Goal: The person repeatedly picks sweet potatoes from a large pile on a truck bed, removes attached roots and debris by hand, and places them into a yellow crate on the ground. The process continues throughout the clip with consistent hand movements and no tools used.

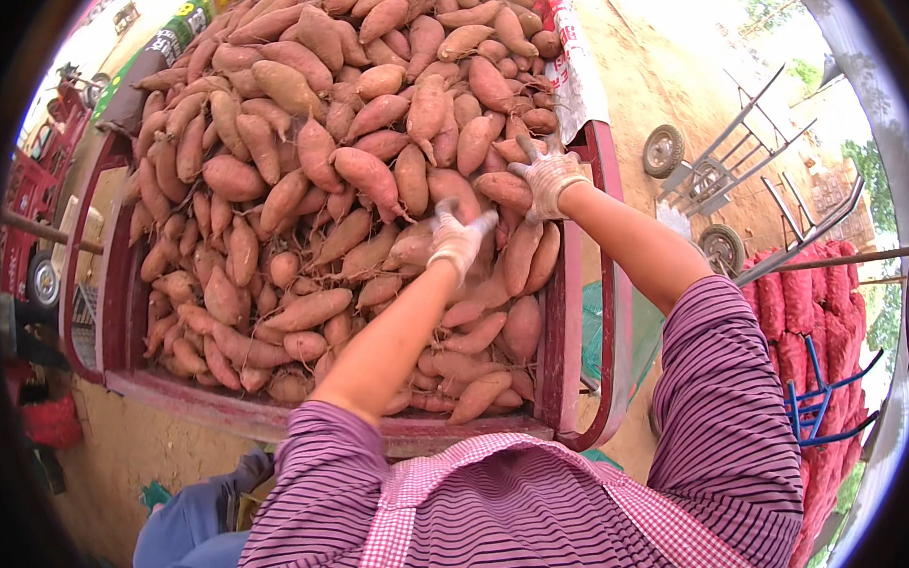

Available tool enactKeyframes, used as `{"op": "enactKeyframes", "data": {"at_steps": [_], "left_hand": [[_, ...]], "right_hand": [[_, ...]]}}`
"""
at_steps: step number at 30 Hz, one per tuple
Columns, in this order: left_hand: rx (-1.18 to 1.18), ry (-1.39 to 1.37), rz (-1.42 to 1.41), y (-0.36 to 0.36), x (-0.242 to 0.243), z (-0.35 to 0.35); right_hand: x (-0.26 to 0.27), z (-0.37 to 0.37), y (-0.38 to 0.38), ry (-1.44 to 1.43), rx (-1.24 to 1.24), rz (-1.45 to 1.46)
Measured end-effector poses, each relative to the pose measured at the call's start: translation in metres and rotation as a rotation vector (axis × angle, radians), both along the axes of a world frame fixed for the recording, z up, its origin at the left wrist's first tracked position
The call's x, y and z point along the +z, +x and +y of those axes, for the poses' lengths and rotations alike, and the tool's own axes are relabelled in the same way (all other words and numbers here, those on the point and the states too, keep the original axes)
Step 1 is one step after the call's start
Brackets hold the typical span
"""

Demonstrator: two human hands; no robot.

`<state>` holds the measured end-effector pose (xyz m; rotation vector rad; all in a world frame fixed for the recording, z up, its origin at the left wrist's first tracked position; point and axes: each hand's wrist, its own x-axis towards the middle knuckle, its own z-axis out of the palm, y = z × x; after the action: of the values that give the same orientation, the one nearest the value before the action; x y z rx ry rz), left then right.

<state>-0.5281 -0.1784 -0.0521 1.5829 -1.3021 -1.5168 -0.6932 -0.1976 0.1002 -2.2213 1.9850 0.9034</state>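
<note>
A deep heap of sweet potatoes (pixel 326 313) with reddish skins and thin roots fills a red metal cart bed (pixel 217 409) before me. My left hand (pixel 460 239), in a whitish knit glove, is over the right-hand part of the heap. Its fingers are spread and blurred, and I see nothing held in them. Close to the bed's right wall, my right hand (pixel 552 178) wears a similar glove. Its fingers are splayed at the end of one sweet potato (pixel 503 189), touching the heap. The palm's underside is hidden.
Red metal rails (pixel 610 349) bound the bed's right side. Hand trucks (pixel 718 162) stand on the dirt ground to the right, near stacked red mesh sacks (pixel 821 327) and a blue metal frame (pixel 818 398). A person's blue-clothed leg (pixel 191 519) is at lower left.
</note>
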Motion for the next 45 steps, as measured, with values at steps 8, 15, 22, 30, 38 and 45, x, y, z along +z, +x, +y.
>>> {"op": "enactKeyframes", "data": {"at_steps": [8,15,22,30,38,45], "left_hand": [[0.509,0.051,0.376,-0.048,-0.002,0.007],[0.236,0.366,1.025,0.008,0.005,0.034],[-0.079,0.222,1.168,0.043,0.009,0.085],[-0.130,-0.037,0.895,0.038,0.177,0.135],[-0.611,0.233,0.942,-0.128,0.234,0.204],[-0.689,0.501,0.473,-0.263,0.143,0.259]], "right_hand": [[-0.016,-0.007,-0.014,0.007,-0.350,-0.525],[-0.074,0.051,-0.017,-0.315,-0.424,-0.857],[-0.042,0.086,0.001,-0.057,-0.441,-0.913],[0.010,0.141,-0.040,-0.085,-0.405,-1.826],[0.064,0.328,-0.218,-0.094,-0.646,-2.263],[-0.067,0.421,-0.295,-0.267,-1.174,-2.300]]}}
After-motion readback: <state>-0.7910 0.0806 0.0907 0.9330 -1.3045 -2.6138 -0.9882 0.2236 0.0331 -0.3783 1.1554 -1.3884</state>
